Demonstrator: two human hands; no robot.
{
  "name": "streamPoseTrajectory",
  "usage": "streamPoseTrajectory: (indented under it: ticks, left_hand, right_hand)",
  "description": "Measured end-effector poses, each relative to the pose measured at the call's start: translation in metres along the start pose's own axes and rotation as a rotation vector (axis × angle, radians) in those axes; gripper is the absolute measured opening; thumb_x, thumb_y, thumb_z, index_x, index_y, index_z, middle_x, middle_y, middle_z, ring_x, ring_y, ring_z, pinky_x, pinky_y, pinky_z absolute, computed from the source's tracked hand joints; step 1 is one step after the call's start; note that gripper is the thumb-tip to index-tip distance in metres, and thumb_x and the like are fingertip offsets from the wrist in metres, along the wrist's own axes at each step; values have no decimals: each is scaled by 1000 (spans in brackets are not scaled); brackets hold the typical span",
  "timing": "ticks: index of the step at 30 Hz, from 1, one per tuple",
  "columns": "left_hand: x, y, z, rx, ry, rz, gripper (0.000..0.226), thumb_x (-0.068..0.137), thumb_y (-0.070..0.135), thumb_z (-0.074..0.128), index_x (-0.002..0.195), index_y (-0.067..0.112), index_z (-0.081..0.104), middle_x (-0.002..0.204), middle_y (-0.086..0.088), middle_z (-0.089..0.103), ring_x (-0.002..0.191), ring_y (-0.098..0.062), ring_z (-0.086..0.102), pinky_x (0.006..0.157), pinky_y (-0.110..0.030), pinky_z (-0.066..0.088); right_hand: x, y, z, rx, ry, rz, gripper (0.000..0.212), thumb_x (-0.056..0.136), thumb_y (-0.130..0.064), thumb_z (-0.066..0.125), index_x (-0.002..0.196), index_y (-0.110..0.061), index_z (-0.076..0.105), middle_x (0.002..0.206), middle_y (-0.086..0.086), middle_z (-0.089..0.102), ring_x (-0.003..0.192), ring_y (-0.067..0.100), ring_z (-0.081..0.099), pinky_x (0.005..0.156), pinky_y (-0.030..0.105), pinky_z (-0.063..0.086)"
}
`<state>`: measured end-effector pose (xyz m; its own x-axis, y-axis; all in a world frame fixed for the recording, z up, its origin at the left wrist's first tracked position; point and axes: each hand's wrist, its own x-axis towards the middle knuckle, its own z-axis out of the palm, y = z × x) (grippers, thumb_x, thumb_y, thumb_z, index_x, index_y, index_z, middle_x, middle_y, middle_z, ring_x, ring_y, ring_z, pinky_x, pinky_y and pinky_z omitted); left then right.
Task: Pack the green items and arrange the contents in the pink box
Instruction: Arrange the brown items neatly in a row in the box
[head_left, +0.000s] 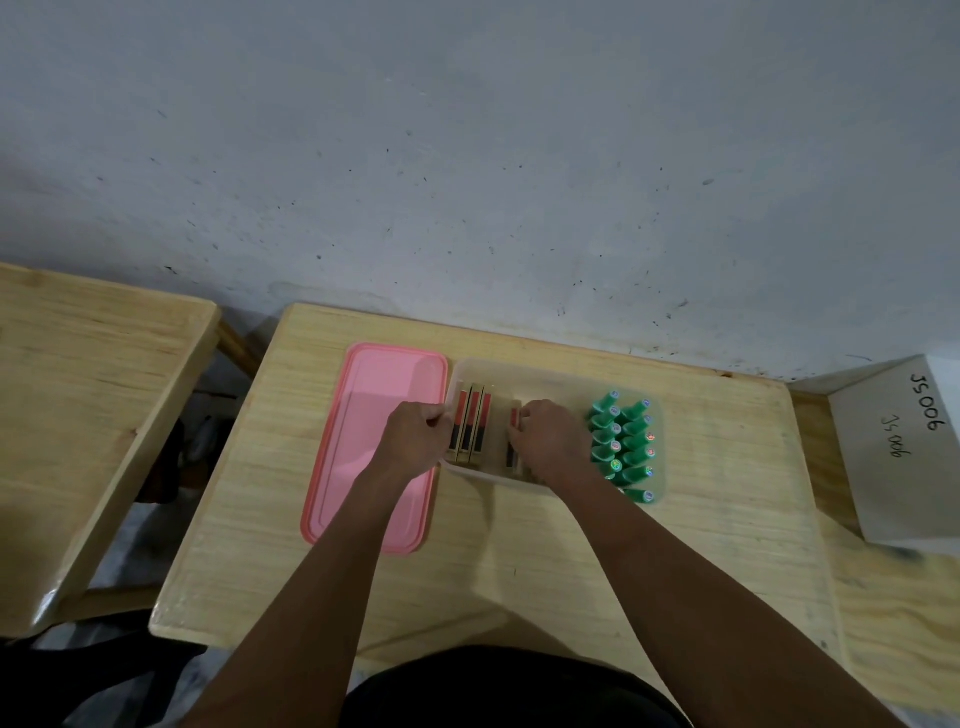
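Wooden tabletop (519, 545), wall along its far edge. Pink lid (374, 447) lies flat toward the left edge. Translucent box (519, 371) just right of it, touching, near the far edge. Green items (623, 447) packed in two rows at the box's right end. Three red-and-dark cartons (471, 426) stand at its left end. Left hand (415, 439) curled closed at the box's left wall. Right hand (550, 441) mid-box, fingers pressed together, pinching a fourth carton (513, 436). White box (898, 447) at the right edge.

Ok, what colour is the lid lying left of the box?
Pink, the lid flat on the table; the head view shows it.
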<state>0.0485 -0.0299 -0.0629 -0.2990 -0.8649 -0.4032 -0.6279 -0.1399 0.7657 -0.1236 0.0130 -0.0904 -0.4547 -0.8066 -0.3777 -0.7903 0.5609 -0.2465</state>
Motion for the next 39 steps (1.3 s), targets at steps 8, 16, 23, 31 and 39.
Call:
streamPoseTrajectory:
  ticks: [8,16,23,31,39]
  left_hand:
    - [2,-2,0,10,-8,-2,35,98,15,48,130,4,55,113,-14,69,68,-11,59,64,-15,48]
    - [0,1,0,11,-7,-11,35,97,15,48,130,5,55,114,-16,69,67,-12,61,59,-12,47]
    - [-2,1,0,-7,10,9,34,97,13,48,128,2,56,111,-18,69,78,-19,65,73,-22,52]
    - [-6,6,-1,10,10,1,35,98,13,46,130,3,54,111,-21,69,72,-22,67,66,-24,53]
    - [-7,8,-2,4,-4,-13,34,98,13,46,130,3,55,103,-17,70,77,-29,68,67,-26,57]
  right_hand:
    - [4,-12,13,442,-81,15,20,91,-20,60,98,-7,74,101,14,73,90,30,68,84,45,55]
    - [8,13,-8,499,-62,-8,26,89,-13,58,112,-13,71,117,7,69,98,19,67,91,34,54]
    - [-4,31,-23,76,-30,64,23,90,-27,51,98,-13,68,98,5,69,91,26,67,74,33,52]
    - [-18,8,-4,25,-86,-22,43,88,-30,62,129,-19,53,120,8,62,109,28,60,85,38,52]
    - [-14,2,5,142,-65,86,50,82,-54,59,98,-7,64,94,8,66,88,27,66,65,30,47]
